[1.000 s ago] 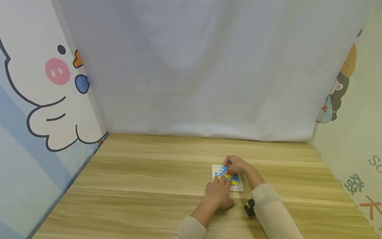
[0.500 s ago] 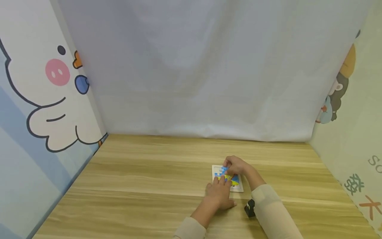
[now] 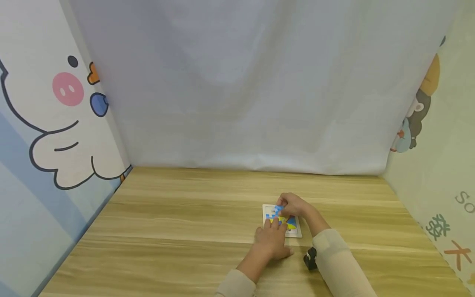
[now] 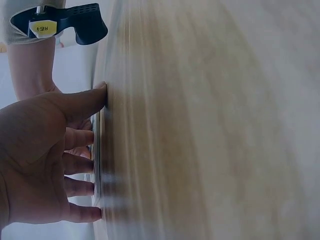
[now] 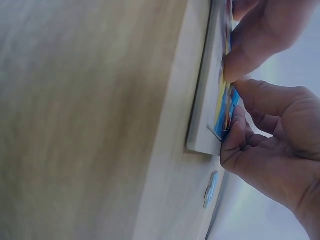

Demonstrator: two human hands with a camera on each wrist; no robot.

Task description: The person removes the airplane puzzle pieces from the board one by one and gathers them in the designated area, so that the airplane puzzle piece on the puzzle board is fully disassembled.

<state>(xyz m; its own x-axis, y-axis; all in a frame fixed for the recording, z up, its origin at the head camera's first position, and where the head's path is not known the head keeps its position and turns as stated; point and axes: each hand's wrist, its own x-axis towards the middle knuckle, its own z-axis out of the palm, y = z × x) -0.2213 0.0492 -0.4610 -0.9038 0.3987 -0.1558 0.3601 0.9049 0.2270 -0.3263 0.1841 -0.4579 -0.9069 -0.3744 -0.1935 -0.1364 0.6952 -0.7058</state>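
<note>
The right hand [image 3: 293,205] pinches a blue piece [image 5: 235,96] in a narrow grip; the puzzle [image 3: 295,235] lies just beneath, the left hand [image 3: 272,240], fingers extended, touching its near side.

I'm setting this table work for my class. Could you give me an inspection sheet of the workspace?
Surface: light wood-grain table.
Job's things: square, white-framed jigsaw puzzle, blue and yellow, its far left corner pale and seemingly unfilled; small flat light-blue piece lying apart from it on the table.
Clutter: nothing seen.
Hands: left hand rests its fingers at the puzzle's near side; right hand, fingers curled, appears to pinch a blue puzzle piece at the far side; black device with yellow label at right wrist.
Cables: nothing seen.
Surroundings: pale grey sheet-like backdrop; cartoon-printed side walls.
</note>
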